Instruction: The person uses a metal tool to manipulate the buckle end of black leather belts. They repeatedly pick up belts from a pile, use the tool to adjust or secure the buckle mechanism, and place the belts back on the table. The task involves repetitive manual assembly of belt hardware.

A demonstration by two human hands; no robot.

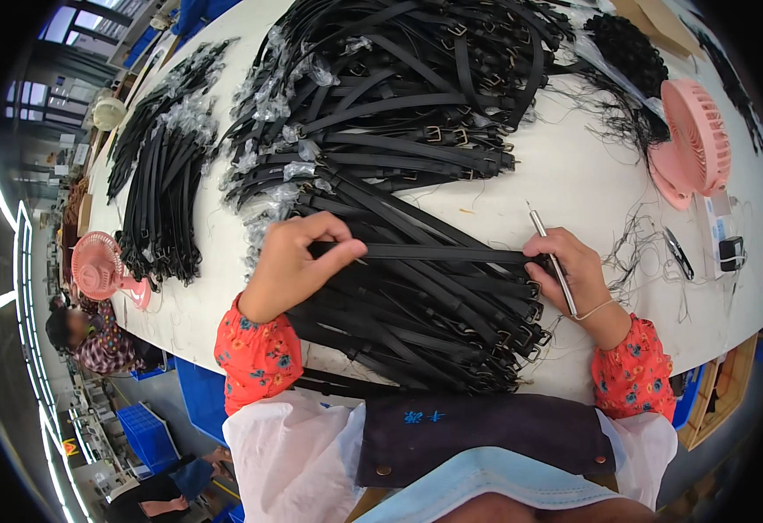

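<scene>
A narrow black belt [442, 254] is stretched level between my two hands. My left hand [299, 261] pinches it near one end, thumb against the curled fingers. At the other end my right hand [569, 266] grips the belt between thumb and fingertips. That same hand also carries a slim silver pen-shaped tool [554, 261], tip pointing up and away, with a thin cord at its lower end. Beneath the stretched belt lies a heap of black belts [434, 322], their metal buckles toward the right.
More belts [381, 113] with clear plastic wraps cover the far table, and another bundle [159, 192] lies left. Pink fans stand at the left [98, 266] and right [695, 139]. Loose black threads [639, 248] and a black adapter [731, 254] lie right. A person [98, 340] sits beyond the left edge.
</scene>
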